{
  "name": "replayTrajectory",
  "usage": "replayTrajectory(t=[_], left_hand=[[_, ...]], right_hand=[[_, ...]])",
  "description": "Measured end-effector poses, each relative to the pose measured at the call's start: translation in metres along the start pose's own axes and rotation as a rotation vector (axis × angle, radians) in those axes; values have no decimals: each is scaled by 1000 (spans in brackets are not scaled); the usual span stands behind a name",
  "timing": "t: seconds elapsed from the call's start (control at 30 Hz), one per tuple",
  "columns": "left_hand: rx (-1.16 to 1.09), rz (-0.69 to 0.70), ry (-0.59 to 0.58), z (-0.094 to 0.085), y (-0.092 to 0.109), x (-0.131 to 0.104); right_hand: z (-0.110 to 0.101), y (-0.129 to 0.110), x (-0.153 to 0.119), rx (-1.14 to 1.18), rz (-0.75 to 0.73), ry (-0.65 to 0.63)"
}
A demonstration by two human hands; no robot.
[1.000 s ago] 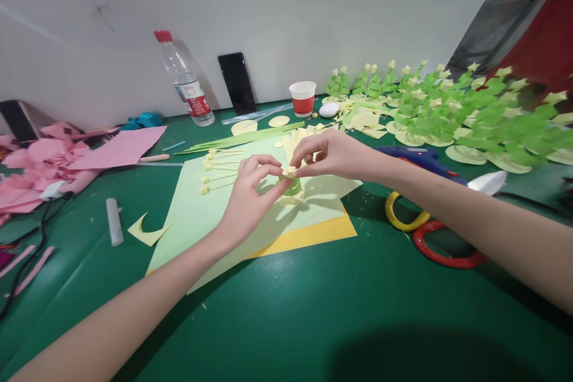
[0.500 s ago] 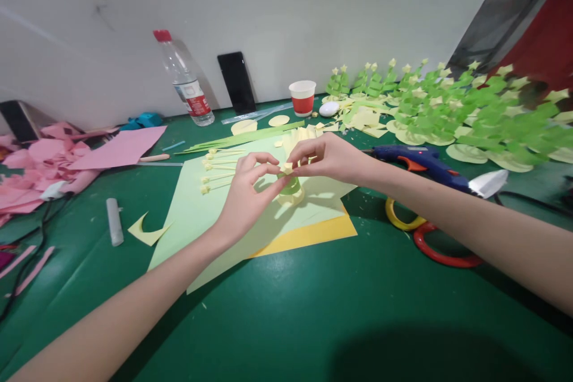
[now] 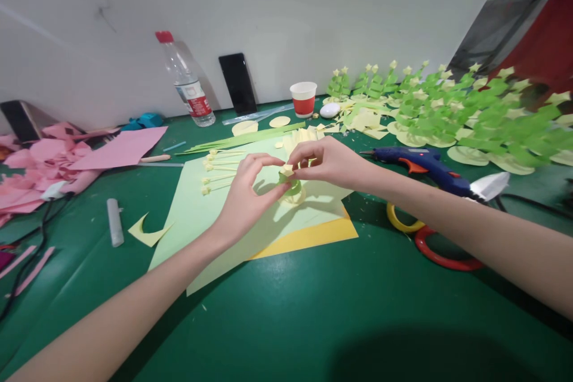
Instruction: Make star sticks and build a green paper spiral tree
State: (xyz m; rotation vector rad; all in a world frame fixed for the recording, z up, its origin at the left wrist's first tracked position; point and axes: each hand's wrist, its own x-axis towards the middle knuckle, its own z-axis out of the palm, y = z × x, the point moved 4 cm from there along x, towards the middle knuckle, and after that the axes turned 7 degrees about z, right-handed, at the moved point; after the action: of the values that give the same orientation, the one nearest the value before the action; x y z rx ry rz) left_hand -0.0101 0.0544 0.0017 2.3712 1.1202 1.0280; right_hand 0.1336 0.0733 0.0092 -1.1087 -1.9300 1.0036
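Note:
A small paper tree (image 3: pixel 293 188) stands on a round pale base over the light green sheets, with a pale yellow star at its top and green paper curled below. My left hand (image 3: pixel 242 200) curves around its left side, index finger and thumb closed on the upper part. From the right, my right hand (image 3: pixel 330 161) pinches near the star, its other fingers curled in. Both fingertips partly cover the tree. Just left of my left hand lie several thin stems with pale star tips (image 3: pixel 210 158), resting on the light green paper (image 3: pixel 197 250).
To the right are a blue glue gun (image 3: pixel 416 158) and scissors with red and yellow handles (image 3: pixel 443 259). Finished paper trees (image 3: pixel 492 101) crowd the back right. A paper cup (image 3: pixel 303 100), phone (image 3: pixel 238 85) and bottle (image 3: pixel 193 95) line the wall. Pink paper (image 3: pixel 120 148) lies left.
My left fingers have shifted slightly on the tree, and more of its green part shows between my hands. The tree stays in the same place.

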Motion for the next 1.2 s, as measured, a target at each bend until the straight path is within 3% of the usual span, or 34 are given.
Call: replayTrajectory(t=[0.33,0.9,1.2], left_hand=[[76,-24,-83,-6,-22,-19],[171,171,-181,-2,-14,-24],[278,342,-238,4,-11,-28]], right_hand=[[1,1,-1,14,7,27],[5,-2,-4,-45,-36,39],[10,-4,-7,-55,-54,48]])
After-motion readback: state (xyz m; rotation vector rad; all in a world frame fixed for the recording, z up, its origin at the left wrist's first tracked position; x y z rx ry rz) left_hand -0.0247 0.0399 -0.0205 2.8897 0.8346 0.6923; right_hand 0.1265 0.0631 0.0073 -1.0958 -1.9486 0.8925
